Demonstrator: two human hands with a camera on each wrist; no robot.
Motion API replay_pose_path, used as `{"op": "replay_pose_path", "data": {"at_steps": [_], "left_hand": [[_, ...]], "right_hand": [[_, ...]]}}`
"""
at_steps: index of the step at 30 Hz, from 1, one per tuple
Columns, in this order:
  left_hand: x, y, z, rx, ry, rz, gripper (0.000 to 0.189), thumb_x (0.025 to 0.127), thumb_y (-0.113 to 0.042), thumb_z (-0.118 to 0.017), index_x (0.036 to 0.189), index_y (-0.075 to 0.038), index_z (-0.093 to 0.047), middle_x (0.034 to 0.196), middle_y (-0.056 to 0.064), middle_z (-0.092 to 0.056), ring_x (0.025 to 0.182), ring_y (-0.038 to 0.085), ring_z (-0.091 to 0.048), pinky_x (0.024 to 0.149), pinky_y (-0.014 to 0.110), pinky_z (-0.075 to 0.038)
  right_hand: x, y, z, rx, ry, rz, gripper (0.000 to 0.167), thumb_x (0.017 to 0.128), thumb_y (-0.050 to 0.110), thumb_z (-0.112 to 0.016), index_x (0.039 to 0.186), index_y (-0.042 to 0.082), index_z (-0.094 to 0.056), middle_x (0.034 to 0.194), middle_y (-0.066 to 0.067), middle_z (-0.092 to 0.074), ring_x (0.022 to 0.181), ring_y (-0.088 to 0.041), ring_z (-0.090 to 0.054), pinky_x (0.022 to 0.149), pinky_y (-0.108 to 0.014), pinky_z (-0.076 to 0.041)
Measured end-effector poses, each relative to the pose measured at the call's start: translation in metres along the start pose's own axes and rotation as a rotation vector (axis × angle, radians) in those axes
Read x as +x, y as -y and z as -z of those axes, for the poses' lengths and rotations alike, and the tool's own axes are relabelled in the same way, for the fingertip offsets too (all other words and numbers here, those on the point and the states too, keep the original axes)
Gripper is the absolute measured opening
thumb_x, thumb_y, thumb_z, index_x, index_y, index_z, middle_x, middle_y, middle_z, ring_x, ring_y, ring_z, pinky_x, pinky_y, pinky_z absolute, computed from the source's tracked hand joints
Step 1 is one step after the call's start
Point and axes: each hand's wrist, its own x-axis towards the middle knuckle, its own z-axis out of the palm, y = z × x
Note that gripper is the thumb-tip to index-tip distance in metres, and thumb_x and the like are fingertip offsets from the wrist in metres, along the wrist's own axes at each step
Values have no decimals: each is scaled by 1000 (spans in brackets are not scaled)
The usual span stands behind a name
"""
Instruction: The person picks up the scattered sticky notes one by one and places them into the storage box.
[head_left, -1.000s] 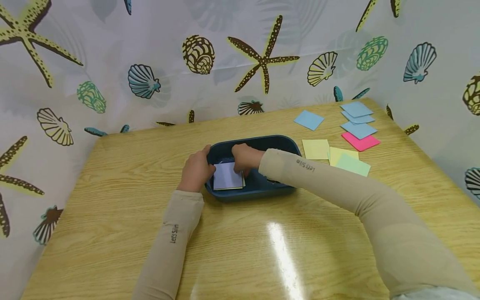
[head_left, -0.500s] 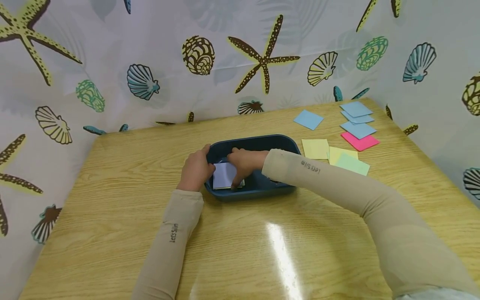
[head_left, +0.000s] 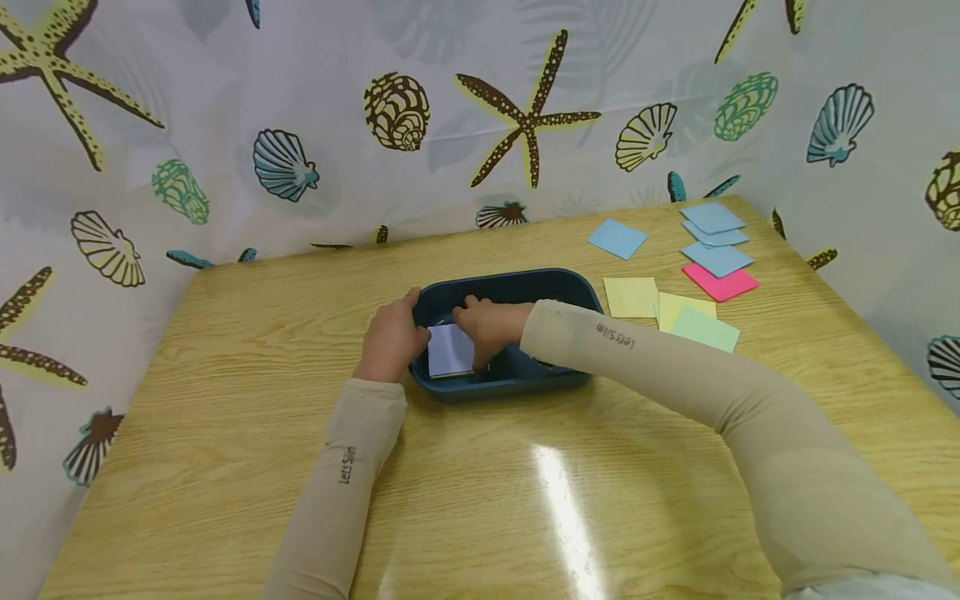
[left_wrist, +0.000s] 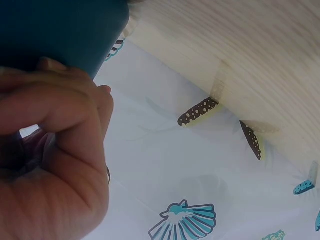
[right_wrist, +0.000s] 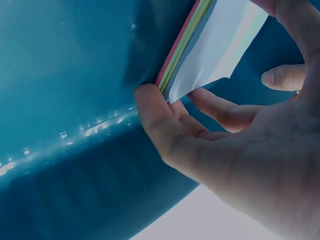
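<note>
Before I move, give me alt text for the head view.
The right hand holds a lilac-topped paper stack inside a navy bin, while the left hand grips the bin's left end. The bin sits on a wooden table, with blue paper squares, a pink square, yellow squares and a green square to its right.

A paper stack (head_left: 450, 350) lies in the bin (head_left: 510, 390), left of loose papers (head_left: 690, 308).
</note>
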Motion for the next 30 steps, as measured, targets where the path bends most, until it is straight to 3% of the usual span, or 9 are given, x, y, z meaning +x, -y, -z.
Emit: {"op": "replay_pose_path", "data": {"at_steps": [7, 11, 14, 16, 18, 21, 26, 30], "left_hand": [[2, -2, -2, -10, 8, -4, 66, 89, -3, -58, 150, -8, -34, 72, 15, -55, 46, 15, -37, 46, 28, -33], [2, -1, -4, 2, -7, -2, 65, 88, -3, -58, 149, -8, -35, 104, 23, -64, 58, 21, -48, 53, 31, -39], [2, 1, -4, 11, -13, 2, 65, 88, -4, -59, 149, -7, -35, 130, 23, -56, 78, 28, -58, 64, 36, -47], [3, 2, -5, 12, -6, 9, 66, 89, -5, -59, 150, -6, -34, 135, 23, -53, 86, 30, -59, 70, 38, -48], [3, 2, -5, 14, -3, 15, 66, 89, -5, -59, 150, -7, -34, 136, 23, -52, 89, 30, -59, 72, 39, -49], [2, 1, -6, 19, -18, 14, 66, 88, -4, -59, 149, -7, -35, 132, 24, -54, 80, 29, -56, 66, 37, -46], [0, 3, -8, 19, -58, -15, 65, 86, -3, -59, 148, -4, -38, 112, 26, -62, 60, 23, -47, 52, 31, -38], [0, 2, -10, 13, -59, -26, 65, 86, -3, -60, 148, -4, -37, 103, 25, -64, 56, 21, -45, 50, 29, -36]], "right_hand": [[-8, -6, 3, 19, -15, 22, 83, 81, 33, -76, 145, 1, -34, 136, -21, -39, 116, -31, -45, 96, -40, -42], [-16, -12, 9, 127, -98, 74, 73, 85, 32, -73, 142, 0, -40, 136, -19, -44, 118, -29, -48, 96, -38, -43], [-26, -16, 15, 244, -192, 129, 53, 91, 24, -67, 134, -2, -50, 127, -18, -54, 111, -26, -53, 93, -37, -44], [-32, -19, 19, 300, -272, 172, 40, 94, 19, -62, 127, -3, -56, 116, -16, -60, 102, -25, -58, 89, -36, -46], [-39, -24, 22, 358, -357, 188, 30, 95, 15, -60, 119, -2, -62, 107, -14, -63, 94, -23, -59, 84, -35, -48], [-47, -34, 25, 418, -499, 185, 21, 95, 13, -58, 108, -1, -67, 98, -11, -66, 86, -21, -61, 80, -33, -48], [-57, -62, 27, 510, -700, 108, 18, 96, 13, -57, 101, -1, -68, 93, -12, -67, 85, -24, -60, 79, -35, -47], [-68, -97, 22, 569, -783, 18, 20, 96, 13, -56, 103, -2, -68, 98, -16, -65, 91, -28, -59, 85, -40, -46]]}}
